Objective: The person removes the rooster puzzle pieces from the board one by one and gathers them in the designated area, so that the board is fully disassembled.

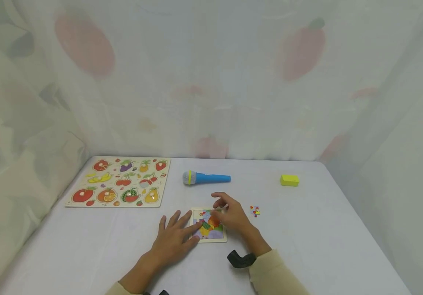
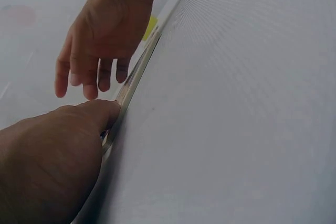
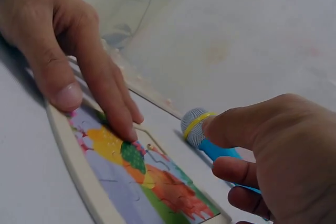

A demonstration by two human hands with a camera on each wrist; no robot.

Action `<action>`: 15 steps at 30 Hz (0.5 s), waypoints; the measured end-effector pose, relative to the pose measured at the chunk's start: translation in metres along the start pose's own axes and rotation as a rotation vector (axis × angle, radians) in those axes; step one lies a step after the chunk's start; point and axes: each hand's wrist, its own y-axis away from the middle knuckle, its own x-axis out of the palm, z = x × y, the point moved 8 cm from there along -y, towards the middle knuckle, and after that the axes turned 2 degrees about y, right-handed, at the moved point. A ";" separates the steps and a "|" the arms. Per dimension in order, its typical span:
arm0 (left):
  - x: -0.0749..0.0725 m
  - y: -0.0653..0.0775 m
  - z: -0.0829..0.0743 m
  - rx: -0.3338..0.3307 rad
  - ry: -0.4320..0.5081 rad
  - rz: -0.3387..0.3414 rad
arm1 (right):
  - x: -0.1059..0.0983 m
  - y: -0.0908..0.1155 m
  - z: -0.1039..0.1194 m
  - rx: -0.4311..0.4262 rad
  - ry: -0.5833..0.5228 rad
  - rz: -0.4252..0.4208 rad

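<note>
A small framed jigsaw puzzle [image 1: 215,235] with a colourful bird picture lies flat on the white table. My left hand [image 1: 172,242] rests on its left side, fingers spread and fairly straight; thumb and index finger touch the picture and frame. In the right wrist view, a pale bare patch [image 3: 149,137] shows in the puzzle beside those fingertips. Over the puzzle's right side hovers my right hand [image 1: 234,217], fingers loosely bent, nothing visible between them. To its right lies a loose jigsaw piece [image 1: 255,210], red, yellow and lilac.
A wooden fruit peg board [image 1: 117,200] lies at the back left. Behind the puzzle is a blue toy microphone [image 1: 211,178] with a grey head. A yellow block [image 1: 289,180] sits at the back right. Printed white curtains [image 1: 211,119] enclose the table's back and sides.
</note>
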 end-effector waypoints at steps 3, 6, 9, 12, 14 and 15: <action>0.000 0.000 0.000 -0.001 -0.006 0.004 | 0.006 0.001 -0.005 -0.007 0.027 0.032; 0.001 0.001 0.000 -0.005 -0.005 0.013 | 0.009 0.002 -0.006 -0.009 0.037 0.049; 0.001 0.001 0.000 -0.007 -0.007 0.019 | 0.012 0.001 -0.006 -0.011 0.062 0.060; 0.001 0.001 0.000 -0.003 -0.006 0.016 | 0.015 0.001 -0.007 -0.013 0.102 0.062; 0.000 0.001 -0.001 0.001 -0.005 0.012 | 0.016 0.000 -0.007 -0.016 0.134 0.059; 0.000 0.001 -0.001 0.003 -0.005 0.010 | 0.016 0.000 -0.007 -0.016 0.147 0.057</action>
